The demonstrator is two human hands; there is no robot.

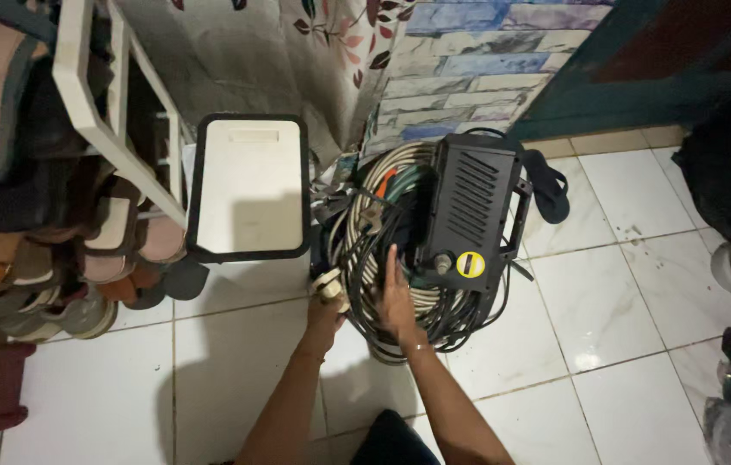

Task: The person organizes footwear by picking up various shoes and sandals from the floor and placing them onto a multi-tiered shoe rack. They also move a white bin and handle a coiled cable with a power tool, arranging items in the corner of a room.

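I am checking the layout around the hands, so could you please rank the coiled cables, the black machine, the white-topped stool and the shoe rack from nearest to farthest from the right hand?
From the right hand:
1. Coiled cables, directly under the hand.
2. Black machine, just to its right.
3. White-topped stool, up and left.
4. Shoe rack, far left.

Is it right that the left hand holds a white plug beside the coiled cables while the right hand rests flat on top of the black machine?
Not quite. In the head view the right hand rests on the coiled cables, not on the black machine. The left hand does hold the white plug.
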